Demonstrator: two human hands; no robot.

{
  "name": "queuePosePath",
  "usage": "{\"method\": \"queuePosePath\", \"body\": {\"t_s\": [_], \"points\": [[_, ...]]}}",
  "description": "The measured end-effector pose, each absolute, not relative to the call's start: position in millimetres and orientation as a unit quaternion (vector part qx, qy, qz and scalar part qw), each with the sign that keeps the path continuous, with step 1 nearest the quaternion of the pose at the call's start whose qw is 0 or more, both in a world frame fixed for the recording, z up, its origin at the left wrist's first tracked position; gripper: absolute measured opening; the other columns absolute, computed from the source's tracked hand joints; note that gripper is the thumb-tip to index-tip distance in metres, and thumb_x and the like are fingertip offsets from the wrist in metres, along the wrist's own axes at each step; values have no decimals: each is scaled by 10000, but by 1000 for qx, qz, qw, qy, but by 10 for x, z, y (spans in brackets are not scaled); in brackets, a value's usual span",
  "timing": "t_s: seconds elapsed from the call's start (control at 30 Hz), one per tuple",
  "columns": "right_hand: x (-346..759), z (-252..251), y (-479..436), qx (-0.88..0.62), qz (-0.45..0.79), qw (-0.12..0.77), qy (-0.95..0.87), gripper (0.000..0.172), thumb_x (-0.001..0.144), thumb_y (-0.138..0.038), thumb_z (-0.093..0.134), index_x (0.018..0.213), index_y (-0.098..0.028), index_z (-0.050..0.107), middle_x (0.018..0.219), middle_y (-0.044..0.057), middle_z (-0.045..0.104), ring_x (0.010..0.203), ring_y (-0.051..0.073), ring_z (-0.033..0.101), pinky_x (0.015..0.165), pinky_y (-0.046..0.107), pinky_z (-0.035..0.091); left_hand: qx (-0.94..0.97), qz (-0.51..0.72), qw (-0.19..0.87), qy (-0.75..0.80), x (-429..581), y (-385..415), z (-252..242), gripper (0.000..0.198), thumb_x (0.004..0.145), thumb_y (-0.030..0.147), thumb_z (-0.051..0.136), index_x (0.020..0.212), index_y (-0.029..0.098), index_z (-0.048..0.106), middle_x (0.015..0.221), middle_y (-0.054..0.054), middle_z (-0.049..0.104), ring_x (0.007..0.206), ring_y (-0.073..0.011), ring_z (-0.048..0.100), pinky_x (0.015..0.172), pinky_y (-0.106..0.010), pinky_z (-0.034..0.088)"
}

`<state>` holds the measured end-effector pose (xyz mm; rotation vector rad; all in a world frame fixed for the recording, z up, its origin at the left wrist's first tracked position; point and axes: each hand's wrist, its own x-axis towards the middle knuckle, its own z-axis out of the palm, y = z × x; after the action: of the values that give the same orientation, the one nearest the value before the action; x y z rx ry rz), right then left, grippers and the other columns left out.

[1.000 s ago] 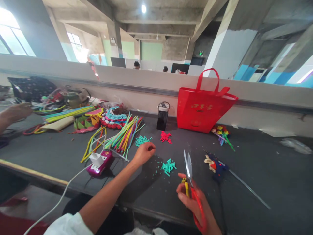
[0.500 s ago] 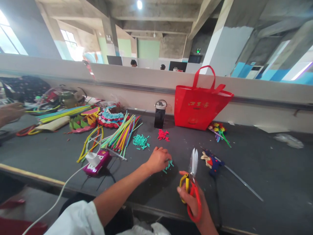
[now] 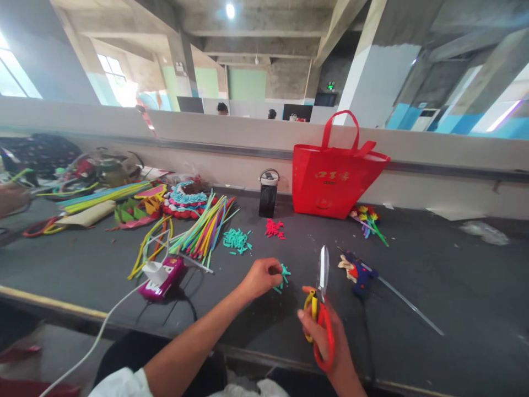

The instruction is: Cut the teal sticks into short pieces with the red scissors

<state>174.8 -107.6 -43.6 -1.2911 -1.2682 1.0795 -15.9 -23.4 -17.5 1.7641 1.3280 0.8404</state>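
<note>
My left hand is low over the dark table, fingers curled toward the thumb at the edge of a small heap of short green pieces. Whether a piece is between the fingertips is hidden. In my right hand is a pair of scissors with one yellow and one red handle, its blades together and pointing up and away from me. Beyond the left hand lie a bigger pile of cut green pieces and a pile of red pieces.
Fuzzy coloured stems lie left of the piles, behind a purple power strip with a white cord. A black bottle and red bag stand at the back. A glue gun lies right. Another person's hand is far left.
My left hand has drawn slightly left and turned, so the gap between thumb and fingers shows. The scissor blades have come together. The view has shifted a little.
</note>
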Motion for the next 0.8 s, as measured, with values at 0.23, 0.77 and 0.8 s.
{"method": "queuePosePath", "body": {"t_s": [0.23,0.77,0.8], "points": [[1504,-206,-920,-536,451,529,-479,609,771,-538,670,1257,-189,554,839,11,658,613,136,596,544,237,513,559,399,537,489,-42,-404,-161,128,644,275,618,685,155,606,585,22,573,518,-99,478,527,-226,366],[1637,-450,-939,-531,177,478,-677,401,904,-311,518,1288,-196,537,1193,111,650,1074,236,619,898,383,504,354,496,668,427,-79,-614,109,144,641,218,735,742,135,676,678,-13,647,539,-85,518,580,-226,416],[1645,-448,-976,-523,156,469,-694,399,911,-278,500,1303,-205,520,1188,109,643,1078,235,608,901,391,501,337,507,677,413,-80,-628,142,145,634,200,752,741,133,682,672,-12,645,543,-86,526,586,-224,418]]}}
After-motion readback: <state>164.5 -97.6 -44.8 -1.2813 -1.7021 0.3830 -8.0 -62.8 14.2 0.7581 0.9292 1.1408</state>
